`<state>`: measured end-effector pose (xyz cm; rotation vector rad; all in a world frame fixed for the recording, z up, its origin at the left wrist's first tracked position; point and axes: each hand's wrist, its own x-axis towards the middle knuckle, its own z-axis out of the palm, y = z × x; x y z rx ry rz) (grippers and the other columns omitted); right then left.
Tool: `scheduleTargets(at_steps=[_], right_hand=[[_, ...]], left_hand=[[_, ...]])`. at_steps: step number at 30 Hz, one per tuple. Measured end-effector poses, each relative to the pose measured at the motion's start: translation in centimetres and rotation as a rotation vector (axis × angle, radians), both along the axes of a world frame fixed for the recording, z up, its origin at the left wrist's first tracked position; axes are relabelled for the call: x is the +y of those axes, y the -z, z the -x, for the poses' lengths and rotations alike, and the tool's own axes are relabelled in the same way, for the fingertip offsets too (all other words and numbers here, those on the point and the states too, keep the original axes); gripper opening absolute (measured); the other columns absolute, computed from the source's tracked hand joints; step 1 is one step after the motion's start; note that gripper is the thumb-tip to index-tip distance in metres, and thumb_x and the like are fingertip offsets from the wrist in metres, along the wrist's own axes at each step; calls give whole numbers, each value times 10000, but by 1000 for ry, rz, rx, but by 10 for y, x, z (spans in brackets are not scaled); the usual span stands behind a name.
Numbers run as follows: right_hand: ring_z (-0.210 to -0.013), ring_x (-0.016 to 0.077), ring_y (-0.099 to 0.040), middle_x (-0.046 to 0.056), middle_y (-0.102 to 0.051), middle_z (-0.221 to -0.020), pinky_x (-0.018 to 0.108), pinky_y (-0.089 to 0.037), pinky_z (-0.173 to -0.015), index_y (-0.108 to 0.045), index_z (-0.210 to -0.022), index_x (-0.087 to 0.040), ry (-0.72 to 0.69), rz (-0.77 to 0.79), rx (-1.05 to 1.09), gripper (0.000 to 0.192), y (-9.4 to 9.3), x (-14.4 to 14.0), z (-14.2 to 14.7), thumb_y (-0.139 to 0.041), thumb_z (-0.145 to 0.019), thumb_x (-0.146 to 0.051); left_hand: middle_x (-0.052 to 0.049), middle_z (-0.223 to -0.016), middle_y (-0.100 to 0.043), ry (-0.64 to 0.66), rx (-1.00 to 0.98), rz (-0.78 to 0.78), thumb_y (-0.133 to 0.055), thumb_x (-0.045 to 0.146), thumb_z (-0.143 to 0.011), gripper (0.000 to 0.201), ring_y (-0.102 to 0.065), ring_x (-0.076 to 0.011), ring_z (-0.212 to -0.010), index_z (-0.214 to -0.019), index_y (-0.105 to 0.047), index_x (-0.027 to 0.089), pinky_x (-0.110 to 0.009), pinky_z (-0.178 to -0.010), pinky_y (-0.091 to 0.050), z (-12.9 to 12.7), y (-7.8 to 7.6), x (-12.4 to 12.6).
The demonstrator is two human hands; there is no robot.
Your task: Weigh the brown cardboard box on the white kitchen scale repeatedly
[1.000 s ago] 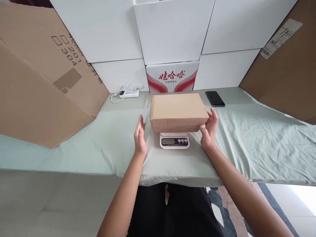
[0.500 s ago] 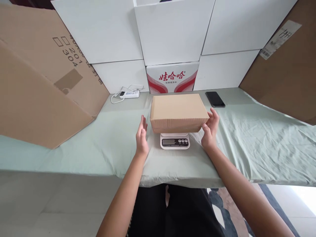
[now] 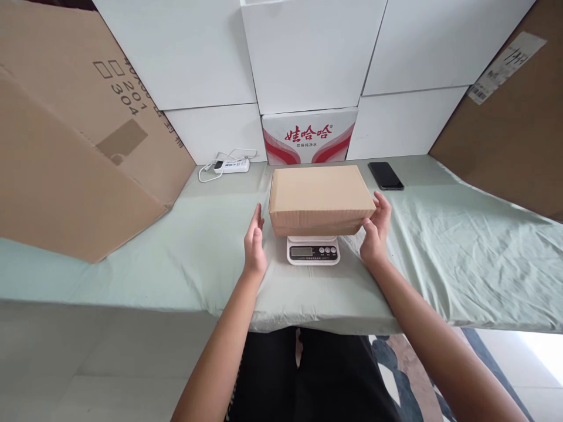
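A closed cardboard box (image 3: 320,196) sits flat on a small white kitchen scale (image 3: 313,251), overhanging its platform on every side, so the display on the near edge stays readable beneath it. The right hand (image 3: 375,234) is open with its fingers against the box's right end — touching, not gripping. The left hand (image 3: 254,241) is open too, just beside the left end but apart from it. The scale rests on a pale green sheet (image 3: 440,246). Farther off lie a dark phone (image 3: 386,175) to the right and a white power strip (image 3: 229,166) to the left.
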<state>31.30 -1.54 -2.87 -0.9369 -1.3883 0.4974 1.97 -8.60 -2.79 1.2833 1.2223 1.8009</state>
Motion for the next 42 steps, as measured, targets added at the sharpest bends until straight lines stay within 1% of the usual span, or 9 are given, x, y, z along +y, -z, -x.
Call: scheduleTargets(at_steps=[9, 14, 27, 30, 33, 35, 36, 39, 42], right_hand=[[-1409, 410, -605, 118, -598, -1467, 683, -534, -1177, -493, -1627, -380, -6, -16, 24, 735, 1, 2, -2, -586, -972, -701], [-1416, 408, -616, 113, -601, -1471, 677, -557, -1153, -517, -1608, -387, -26, 2, 55, 725, 0, 2, -1, -572, -975, -739], [-1509, 438, -596, 107, -622, -1531, 724, -518, -1236, -528, -1602, -403, -54, 49, 112, 706, -1, 4, 0, -536, -984, -745], [-1574, 446, -565, 85, -598, -1622, 764, -458, -1305, -467, -1670, -442, -95, 71, 91, 732, 0, 1, -1, -512, -1008, -750], [-1764, 426, -347, 9, -435, -1835, 761, -257, -1448, -357, -1754, -482, -176, 100, 41, 766, 3, -6, 2, -490, -1047, -745], [-1836, 390, -181, -55, -291, -1927, 722, -139, -1500, -288, -1788, -497, -226, 128, 25, 788, 1, -12, 5, -498, -1066, -734], [-1848, 376, -143, -74, -250, -1945, 715, -130, -1507, -248, -1801, -508, -254, 144, 26, 805, -2, -15, 7, -510, -1072, -724], [-1845, 375, -173, -89, -246, -1951, 731, -255, -1482, -141, -1815, -549, -338, 160, 32, 884, -21, -15, 8, -573, -1060, -708], [-1822, 409, -249, -103, -283, -1937, 764, -336, -1443, -143, -1799, -595, -361, 98, 2, 915, -48, 3, 6, -614, -1028, -741]], left_hand=[[-94, -1852, -489, 34, -25, 24, -515, 894, -1012, 915, -382, -351, -1768, -1712, -565, 308, -485, -1457, -340, -1, 3, 2], [-71, -1856, -487, 39, -17, 42, -508, 874, -1032, 871, -379, -342, -1770, -1711, -566, 330, -466, -1457, -336, 1, 4, 1], [-72, -1867, -469, 60, -23, 39, -515, 869, -1032, 886, -348, -336, -1784, -1736, -529, 331, -464, -1466, -308, -1, 3, 0], [-77, -1869, -465, 94, 4, 39, -504, 868, -1036, 883, -348, -342, -1785, -1730, -536, 323, -477, -1466, -307, -4, 0, 0], [-88, -1844, -506, 151, 57, 41, -483, 852, -1053, 847, -374, -366, -1772, -1701, -575, 314, -515, -1463, -313, -8, -3, -1], [-90, -1820, -540, 165, 68, 46, -463, 847, -1061, 827, -387, -372, -1766, -1683, -595, 318, -532, -1462, -311, -9, -8, -2], [-88, -1815, -548, 166, 66, 42, -454, 844, -1066, 819, -389, -371, -1765, -1679, -599, 321, -533, -1464, -307, -9, -13, -2], [-68, -1822, -540, 179, 63, -14, -446, 822, -1082, 786, -390, -357, -1764, -1682, -591, 336, -512, -1456, -323, -4, -35, 0], [-46, -1823, -540, 185, 75, -55, -495, 789, -1089, 744, -411, -343, -1755, -1685, -580, 354, -478, -1426, -382, 3, -62, 17]])
